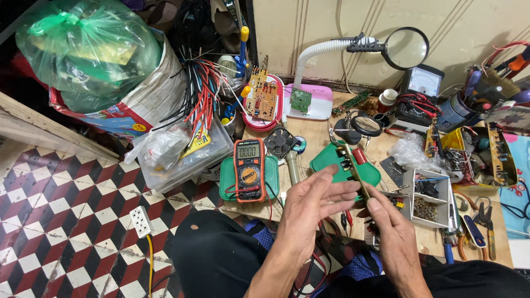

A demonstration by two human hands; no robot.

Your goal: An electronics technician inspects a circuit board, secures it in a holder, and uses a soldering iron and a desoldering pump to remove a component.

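Fingers of the left hand are extended and only loosely curled, their tips resting against the side of a narrow circuit board held edge-on. The right hand closes its thumb and fingers on the board's lower end, so the board rises tilted between both hands, above the front edge of the wooden workbench. Directly behind the board lies a green tray. To the left, an orange-cased digital multimeter rests on a second green lid, with a small black fan just beside it. To the right stands a white compartment box of small parts. Further back are a pink-based lamp with magnifying lens, a brown circuit board and a bundle of red and black wires. A white power strip lies on the chequered floor tiles.
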